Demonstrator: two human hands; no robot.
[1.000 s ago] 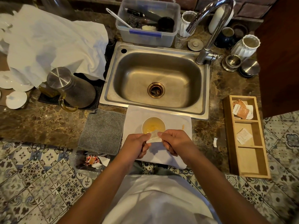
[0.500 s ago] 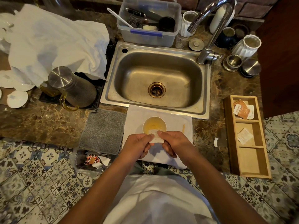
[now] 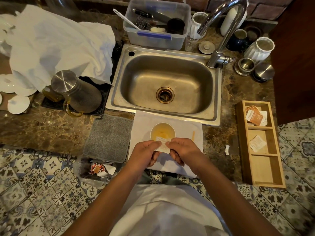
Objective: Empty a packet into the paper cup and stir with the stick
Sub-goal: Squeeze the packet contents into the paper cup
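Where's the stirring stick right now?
The stick lies untouched on the white cloth, just right of the paper cup and beyond the right hand.

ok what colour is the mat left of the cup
Grey mat, beside the paper cup; head view.

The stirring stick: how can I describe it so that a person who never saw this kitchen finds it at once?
Start at the steel sink; a white cloth lies on the counter before it. The stick lies on that cloth, just right of the paper cup. It is the only thin, pale wooden strip there.
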